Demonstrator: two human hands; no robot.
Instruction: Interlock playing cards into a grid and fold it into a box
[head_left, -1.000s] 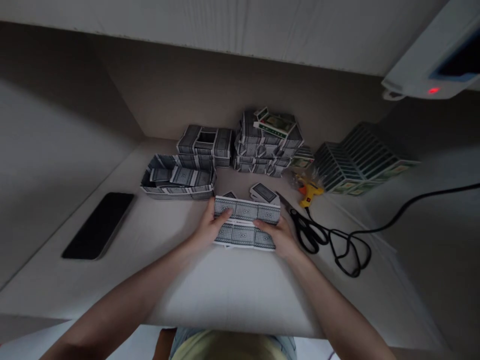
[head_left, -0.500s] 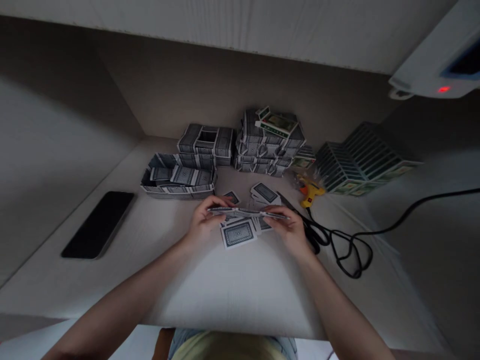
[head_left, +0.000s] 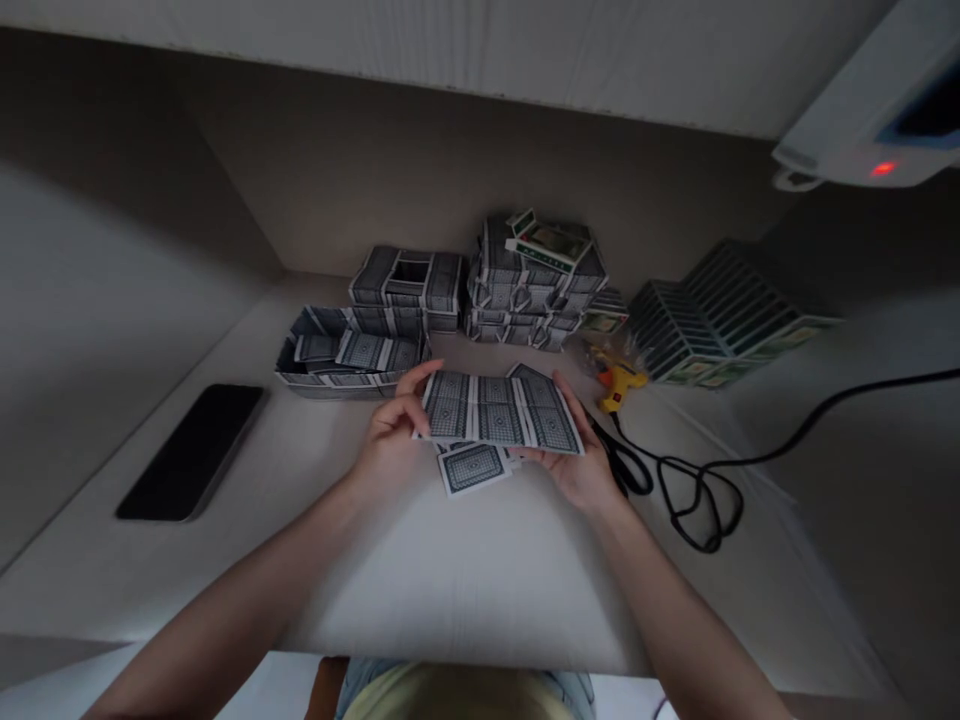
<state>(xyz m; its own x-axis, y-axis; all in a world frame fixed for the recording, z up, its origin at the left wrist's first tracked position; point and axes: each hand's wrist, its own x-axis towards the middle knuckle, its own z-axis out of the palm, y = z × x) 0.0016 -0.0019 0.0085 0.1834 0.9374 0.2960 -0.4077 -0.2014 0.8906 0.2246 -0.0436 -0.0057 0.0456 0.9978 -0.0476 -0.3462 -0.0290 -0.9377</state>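
Note:
Between both hands is a panel of joined playing cards, patterned backs toward me, tilted above the table. My left hand grips its left edge with thumb and fingers. At the opposite edge my right hand holds the panel, some fingers underneath it. Below lies a loose playing card, back up, on other cards mostly hidden by the panel. Left of the panel stands an open box built of cards, with more card pieces inside.
Behind stand a card-built box with a square opening and stacked card boxes topped by an opened card packet. A yellow glue gun, black cable and rows of packets are right; a phone lies left.
The card panel was held edge-on, nearly flat; now it is tipped up so its patterned face shows. Both hands have turned with it and still hold its ends.

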